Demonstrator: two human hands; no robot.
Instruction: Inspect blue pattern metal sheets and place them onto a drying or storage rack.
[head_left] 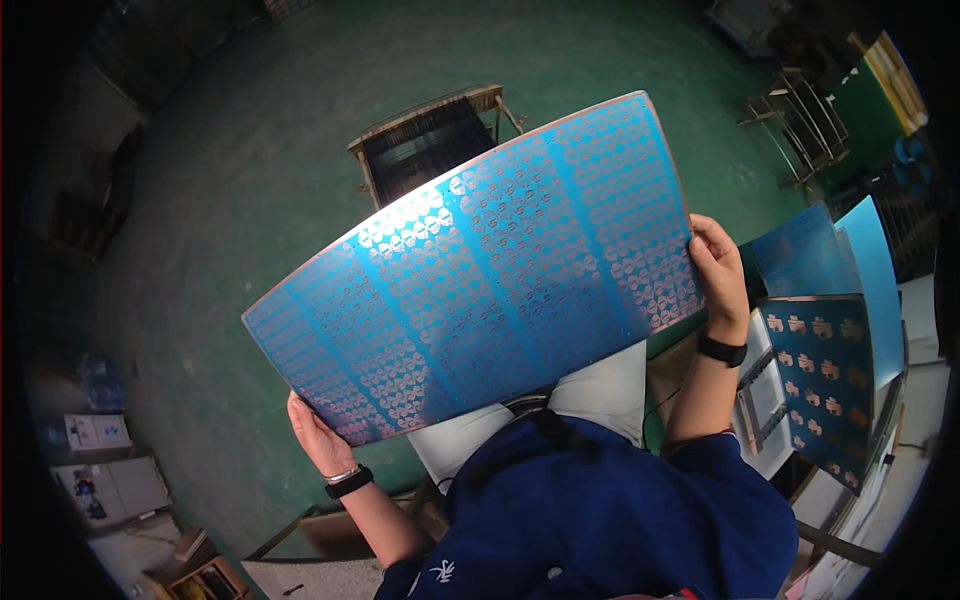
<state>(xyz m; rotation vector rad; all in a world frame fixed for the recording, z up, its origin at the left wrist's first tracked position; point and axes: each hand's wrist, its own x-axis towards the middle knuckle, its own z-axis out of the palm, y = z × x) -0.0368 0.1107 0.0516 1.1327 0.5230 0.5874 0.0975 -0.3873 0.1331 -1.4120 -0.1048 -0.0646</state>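
Note:
A large blue circuit board panel [490, 270] with rows of copper-coloured patterns is held up tilted in front of my body, over my lap. Its lower left corner is gripped by my left hand [320, 440], the thumb along the edge and the other fingers mostly hidden. On the right edge my right hand [718, 272] is closed, with its thumb on the near face and fingers curled at the rim. Light glares off the panel's upper left part.
A slotted rack [425, 145] stands on the green floor [240, 170] beyond the panel. To my right, a dark panel with copper shapes [820, 375] and light blue sheets [872, 285] lean by a bench. Another rack [800, 125] is at far right; white boxes [110, 490] are at left.

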